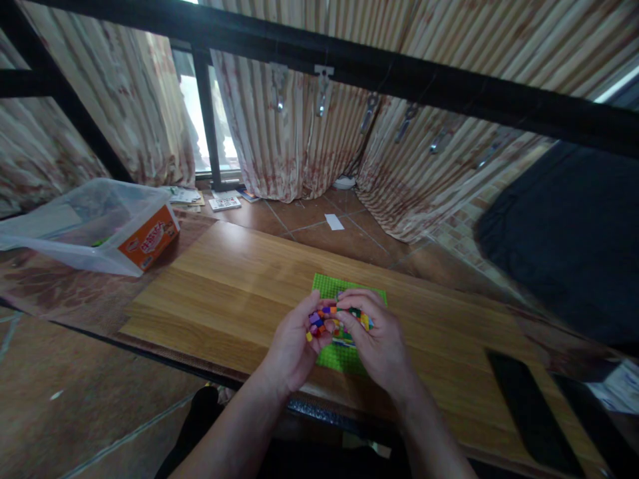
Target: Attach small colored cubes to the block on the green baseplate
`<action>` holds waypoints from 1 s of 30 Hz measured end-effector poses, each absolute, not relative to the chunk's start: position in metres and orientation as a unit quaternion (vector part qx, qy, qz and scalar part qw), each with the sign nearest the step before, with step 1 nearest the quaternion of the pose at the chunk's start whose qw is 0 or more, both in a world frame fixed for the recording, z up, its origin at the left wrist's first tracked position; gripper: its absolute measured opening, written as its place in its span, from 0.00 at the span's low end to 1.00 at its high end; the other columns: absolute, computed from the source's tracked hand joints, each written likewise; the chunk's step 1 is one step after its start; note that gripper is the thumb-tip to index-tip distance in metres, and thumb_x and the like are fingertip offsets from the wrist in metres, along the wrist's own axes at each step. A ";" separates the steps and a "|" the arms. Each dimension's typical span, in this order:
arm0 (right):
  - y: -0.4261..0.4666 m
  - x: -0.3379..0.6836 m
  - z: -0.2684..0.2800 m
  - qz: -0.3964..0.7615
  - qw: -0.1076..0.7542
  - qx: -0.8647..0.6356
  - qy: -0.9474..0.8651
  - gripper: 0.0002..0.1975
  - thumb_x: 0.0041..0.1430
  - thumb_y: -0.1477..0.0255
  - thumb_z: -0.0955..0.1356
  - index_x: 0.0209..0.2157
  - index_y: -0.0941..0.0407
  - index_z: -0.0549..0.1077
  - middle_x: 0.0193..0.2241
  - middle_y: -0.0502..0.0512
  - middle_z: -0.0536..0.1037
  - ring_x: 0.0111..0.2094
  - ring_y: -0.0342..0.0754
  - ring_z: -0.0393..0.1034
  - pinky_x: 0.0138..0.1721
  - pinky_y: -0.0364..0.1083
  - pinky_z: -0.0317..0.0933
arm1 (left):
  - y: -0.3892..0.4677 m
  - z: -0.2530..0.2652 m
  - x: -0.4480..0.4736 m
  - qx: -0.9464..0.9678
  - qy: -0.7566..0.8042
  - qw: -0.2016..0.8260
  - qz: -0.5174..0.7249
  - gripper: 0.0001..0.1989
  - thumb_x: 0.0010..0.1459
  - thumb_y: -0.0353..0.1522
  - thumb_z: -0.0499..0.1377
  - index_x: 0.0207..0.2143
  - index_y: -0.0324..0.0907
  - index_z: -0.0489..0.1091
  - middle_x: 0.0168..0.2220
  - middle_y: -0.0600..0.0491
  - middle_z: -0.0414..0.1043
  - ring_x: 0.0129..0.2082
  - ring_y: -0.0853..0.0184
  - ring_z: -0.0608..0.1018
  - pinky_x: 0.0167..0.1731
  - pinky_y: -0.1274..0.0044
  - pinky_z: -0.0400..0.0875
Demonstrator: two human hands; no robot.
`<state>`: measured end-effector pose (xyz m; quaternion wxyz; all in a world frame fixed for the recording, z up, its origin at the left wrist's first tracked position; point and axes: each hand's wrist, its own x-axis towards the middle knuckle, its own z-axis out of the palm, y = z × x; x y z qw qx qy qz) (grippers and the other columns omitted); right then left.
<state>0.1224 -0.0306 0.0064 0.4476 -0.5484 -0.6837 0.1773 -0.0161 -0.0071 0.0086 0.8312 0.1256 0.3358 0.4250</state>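
Over a green studded baseplate (344,360) on the wooden board, my two hands are close together. My left hand (294,342) is cupped around several small colourful toy bricks (316,322), purple, orange, red and yellow among them. With bent fingers, my right hand (377,332) grips more multicoloured bricks (367,320), and its fingers reach toward the left hand's bricks. Whether the bricks in both hands are joined into one piece is hard to tell. My fingers and palms hide part of the bricks and the plate's middle.
A clear plastic box (94,256) with an orange label stands at the left. On the right of the wooden board (210,299) lies a dark flat phone-like slab (532,406). A black metal bar (299,50) with hanging clips crosses above, before striped curtains (279,146).
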 end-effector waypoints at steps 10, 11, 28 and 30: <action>-0.031 0.122 0.003 0.223 0.431 -0.563 -0.669 0.07 0.60 0.70 0.65 0.36 0.52 0.75 0.35 0.52 0.77 0.38 0.47 0.71 0.40 0.47 0.64 | -0.008 0.002 -0.013 0.272 0.373 0.771 0.438 0.15 0.45 0.37 0.68 0.23 0.36 0.68 0.18 0.59 0.62 0.14 0.82 0.56 0.13 0.85 0.44; -0.032 0.122 0.003 0.223 0.429 -0.560 -0.673 0.07 0.60 0.70 0.65 0.35 0.51 0.76 0.34 0.51 0.77 0.37 0.47 0.71 0.40 0.48 0.64 | -0.008 0.002 -0.013 0.273 0.372 0.771 0.438 0.15 0.44 0.38 0.68 0.23 0.37 0.68 0.18 0.60 0.61 0.14 0.82 0.56 0.13 0.85 0.44; -0.028 0.162 -0.009 0.228 0.521 -0.643 -0.513 0.11 0.56 0.63 0.67 0.37 0.52 0.78 0.29 0.52 0.81 0.31 0.49 0.76 0.33 0.47 0.69 | -0.003 0.001 -0.021 0.201 0.369 0.783 0.458 0.14 0.41 0.33 0.69 0.24 0.36 0.68 0.22 0.57 0.65 0.16 0.82 0.58 0.12 0.86 0.42; -0.029 0.167 -0.012 0.208 0.489 -0.662 -0.529 0.12 0.57 0.62 0.66 0.37 0.53 0.77 0.29 0.53 0.81 0.32 0.50 0.77 0.34 0.48 0.69 | -0.003 0.001 -0.021 0.199 0.368 0.785 0.457 0.14 0.41 0.33 0.70 0.24 0.36 0.68 0.22 0.57 0.65 0.16 0.82 0.58 0.12 0.86 0.42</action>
